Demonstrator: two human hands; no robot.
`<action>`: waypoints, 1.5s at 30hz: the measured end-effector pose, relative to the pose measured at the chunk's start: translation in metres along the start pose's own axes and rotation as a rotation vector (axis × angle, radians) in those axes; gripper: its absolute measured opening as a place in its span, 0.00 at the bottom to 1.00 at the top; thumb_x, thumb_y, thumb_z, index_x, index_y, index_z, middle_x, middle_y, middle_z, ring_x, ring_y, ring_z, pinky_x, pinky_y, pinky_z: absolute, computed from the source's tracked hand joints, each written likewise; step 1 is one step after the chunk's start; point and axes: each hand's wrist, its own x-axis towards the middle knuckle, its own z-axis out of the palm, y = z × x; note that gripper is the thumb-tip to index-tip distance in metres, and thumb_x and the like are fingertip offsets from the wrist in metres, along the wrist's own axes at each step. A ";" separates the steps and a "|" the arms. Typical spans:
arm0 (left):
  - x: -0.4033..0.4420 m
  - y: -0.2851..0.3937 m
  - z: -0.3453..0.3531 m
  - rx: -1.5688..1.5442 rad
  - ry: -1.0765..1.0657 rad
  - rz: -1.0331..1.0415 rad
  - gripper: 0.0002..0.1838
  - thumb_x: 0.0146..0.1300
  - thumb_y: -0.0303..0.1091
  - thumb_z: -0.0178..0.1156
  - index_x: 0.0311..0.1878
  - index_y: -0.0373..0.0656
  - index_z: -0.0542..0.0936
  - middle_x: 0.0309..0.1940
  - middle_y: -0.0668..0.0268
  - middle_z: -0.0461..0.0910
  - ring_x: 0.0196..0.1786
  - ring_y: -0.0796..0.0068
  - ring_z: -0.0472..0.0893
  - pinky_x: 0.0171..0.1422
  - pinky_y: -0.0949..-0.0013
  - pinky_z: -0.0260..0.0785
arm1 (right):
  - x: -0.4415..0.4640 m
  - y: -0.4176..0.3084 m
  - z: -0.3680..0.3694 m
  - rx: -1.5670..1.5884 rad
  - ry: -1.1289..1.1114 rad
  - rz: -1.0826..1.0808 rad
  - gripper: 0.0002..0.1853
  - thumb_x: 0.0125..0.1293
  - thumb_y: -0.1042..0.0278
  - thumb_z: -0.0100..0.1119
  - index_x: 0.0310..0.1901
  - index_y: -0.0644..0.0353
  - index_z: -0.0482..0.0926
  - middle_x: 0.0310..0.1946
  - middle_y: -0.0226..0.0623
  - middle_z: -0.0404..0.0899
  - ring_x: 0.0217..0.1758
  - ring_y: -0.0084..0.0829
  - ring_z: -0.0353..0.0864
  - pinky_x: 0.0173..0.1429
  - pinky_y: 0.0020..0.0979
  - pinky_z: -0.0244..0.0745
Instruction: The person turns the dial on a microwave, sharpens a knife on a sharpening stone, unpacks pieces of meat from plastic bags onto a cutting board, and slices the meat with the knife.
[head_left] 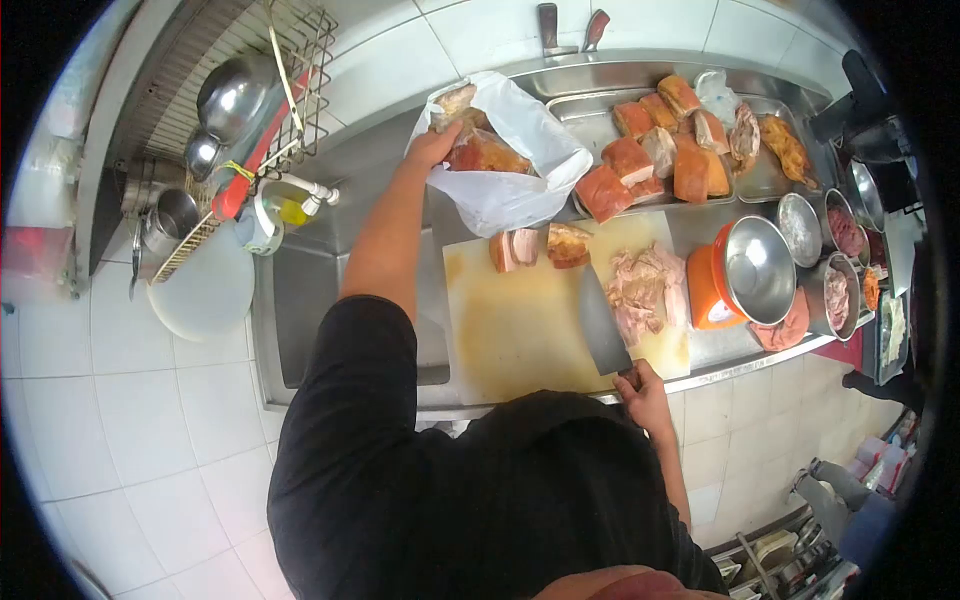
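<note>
My left hand (437,146) reaches over the left side of an open white plastic bag (548,150), its fingers closed on a piece of roasted meat (483,152) inside; the fingertips are partly hidden. My right hand (643,394) grips the handle of a cleaver (604,325), whose broad dark blade rests on the cutting board (515,335). Right of the blade lies a heap of sliced meat (645,290). Two small chunks, a pork belly piece (514,250) and a browned meat piece (569,246), sit at the board's far edge.
Behind the board, a metal tray (560,108) holds several roast pork blocks (629,160). An orange scale (710,285) with a steel bowl (760,268) stands to the right, near several metal bowls. A sink (350,330) lies left; two knives (560,32) hang at the wall.
</note>
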 end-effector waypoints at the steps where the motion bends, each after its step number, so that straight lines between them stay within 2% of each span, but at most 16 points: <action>1: 0.001 0.003 -0.001 -0.012 -0.005 -0.007 0.55 0.62 0.82 0.42 0.66 0.34 0.79 0.64 0.43 0.79 0.68 0.47 0.78 0.71 0.54 0.68 | 0.001 0.001 -0.001 0.014 0.009 -0.002 0.11 0.66 0.74 0.69 0.42 0.66 0.76 0.24 0.31 0.74 0.28 0.22 0.70 0.35 0.29 0.69; 3: 0.008 -0.005 0.006 -0.033 -0.023 -0.022 0.59 0.60 0.86 0.39 0.66 0.33 0.79 0.65 0.43 0.78 0.71 0.48 0.76 0.73 0.55 0.66 | -0.001 0.005 -0.001 0.046 0.028 0.003 0.11 0.66 0.74 0.70 0.42 0.65 0.75 0.23 0.30 0.72 0.28 0.22 0.69 0.34 0.29 0.68; 6: 0.026 -0.020 0.015 0.035 -0.066 -0.020 0.61 0.59 0.87 0.38 0.67 0.33 0.78 0.68 0.43 0.75 0.73 0.48 0.73 0.76 0.55 0.63 | -0.001 0.027 -0.001 0.083 0.003 -0.009 0.10 0.69 0.77 0.65 0.49 0.64 0.77 0.23 0.26 0.72 0.25 0.19 0.69 0.29 0.27 0.66; 9: 0.033 -0.032 0.031 -0.021 -0.071 -0.067 0.63 0.57 0.89 0.37 0.66 0.33 0.79 0.69 0.43 0.74 0.74 0.49 0.71 0.77 0.54 0.60 | 0.000 0.033 -0.002 0.098 -0.016 0.009 0.11 0.69 0.77 0.65 0.50 0.63 0.76 0.24 0.26 0.73 0.23 0.18 0.70 0.26 0.26 0.66; 12: 0.029 -0.036 0.030 -0.169 -0.188 -0.085 0.63 0.57 0.89 0.37 0.65 0.33 0.80 0.68 0.45 0.76 0.72 0.50 0.74 0.75 0.54 0.61 | 0.004 0.043 0.000 0.094 -0.009 -0.047 0.09 0.70 0.76 0.64 0.48 0.63 0.76 0.23 0.26 0.73 0.20 0.17 0.69 0.22 0.26 0.64; 15: -0.008 -0.015 0.017 -0.346 -0.320 -0.121 0.62 0.58 0.89 0.39 0.64 0.33 0.80 0.65 0.46 0.78 0.67 0.52 0.77 0.70 0.54 0.66 | 0.004 0.030 -0.004 0.138 -0.011 0.074 0.11 0.66 0.74 0.69 0.38 0.64 0.73 0.22 0.28 0.68 0.28 0.22 0.66 0.33 0.30 0.66; 18: 0.060 -0.072 0.052 -0.389 -0.236 -0.027 0.44 0.67 0.81 0.43 0.45 0.45 0.84 0.32 0.67 0.81 0.34 0.73 0.77 0.40 0.67 0.70 | 0.004 0.014 -0.006 0.202 -0.001 0.104 0.10 0.67 0.75 0.68 0.40 0.64 0.73 0.22 0.27 0.69 0.28 0.22 0.67 0.33 0.29 0.67; 21: 0.040 -0.062 0.052 -0.602 -0.202 -0.039 0.39 0.71 0.76 0.46 0.48 0.46 0.83 0.32 0.68 0.81 0.33 0.75 0.78 0.41 0.71 0.71 | 0.006 0.016 -0.008 0.192 -0.011 0.082 0.09 0.68 0.76 0.67 0.41 0.64 0.73 0.23 0.28 0.71 0.27 0.21 0.68 0.33 0.28 0.67; 24: 0.019 -0.051 0.034 -0.546 -0.220 -0.112 0.53 0.60 0.83 0.50 0.67 0.41 0.80 0.61 0.51 0.81 0.62 0.61 0.79 0.62 0.59 0.72 | 0.007 0.011 -0.009 0.223 -0.033 0.114 0.09 0.69 0.75 0.66 0.40 0.64 0.73 0.23 0.27 0.71 0.24 0.20 0.68 0.29 0.28 0.66; 27: -0.037 -0.022 0.016 -0.430 -0.141 0.253 0.46 0.59 0.73 0.64 0.66 0.40 0.79 0.58 0.55 0.84 0.61 0.65 0.80 0.62 0.59 0.74 | 0.013 0.011 -0.003 0.262 -0.070 0.130 0.09 0.70 0.74 0.65 0.38 0.62 0.72 0.22 0.27 0.70 0.20 0.19 0.68 0.23 0.28 0.63; 30: -0.114 0.015 -0.003 -0.312 -0.120 0.435 0.38 0.55 0.58 0.76 0.61 0.40 0.80 0.54 0.57 0.86 0.60 0.65 0.81 0.61 0.59 0.75 | 0.019 -0.001 0.001 0.294 -0.133 0.104 0.09 0.72 0.72 0.63 0.39 0.60 0.71 0.21 0.28 0.70 0.16 0.20 0.68 0.19 0.28 0.62; 33: -0.159 0.020 0.010 -0.180 -0.041 0.448 0.35 0.53 0.46 0.80 0.61 0.39 0.79 0.54 0.58 0.85 0.55 0.68 0.84 0.62 0.62 0.75 | 0.025 -0.032 0.001 0.361 -0.189 0.174 0.09 0.75 0.69 0.61 0.41 0.60 0.70 0.21 0.30 0.71 0.14 0.22 0.68 0.18 0.29 0.62; 36: -0.171 -0.004 0.034 -0.190 0.199 0.606 0.36 0.50 0.44 0.81 0.60 0.40 0.79 0.52 0.57 0.84 0.54 0.64 0.84 0.60 0.61 0.75 | 0.037 -0.053 0.004 0.376 -0.215 0.218 0.10 0.77 0.66 0.58 0.41 0.59 0.68 0.22 0.30 0.71 0.15 0.22 0.68 0.18 0.29 0.64; 41: -0.221 -0.003 0.051 -0.148 0.242 0.676 0.39 0.45 0.42 0.81 0.61 0.41 0.77 0.52 0.54 0.79 0.56 0.52 0.80 0.61 0.57 0.74 | 0.047 -0.063 0.013 0.364 -0.269 0.255 0.08 0.78 0.65 0.56 0.46 0.57 0.69 0.24 0.27 0.70 0.17 0.19 0.68 0.18 0.25 0.64; 45: -0.253 -0.021 0.090 -0.174 0.294 0.773 0.40 0.43 0.38 0.80 0.62 0.42 0.76 0.56 0.52 0.76 0.59 0.47 0.76 0.62 0.54 0.72 | 0.051 -0.071 0.017 0.343 -0.273 0.233 0.08 0.78 0.66 0.56 0.43 0.57 0.67 0.25 0.27 0.69 0.17 0.19 0.68 0.19 0.26 0.65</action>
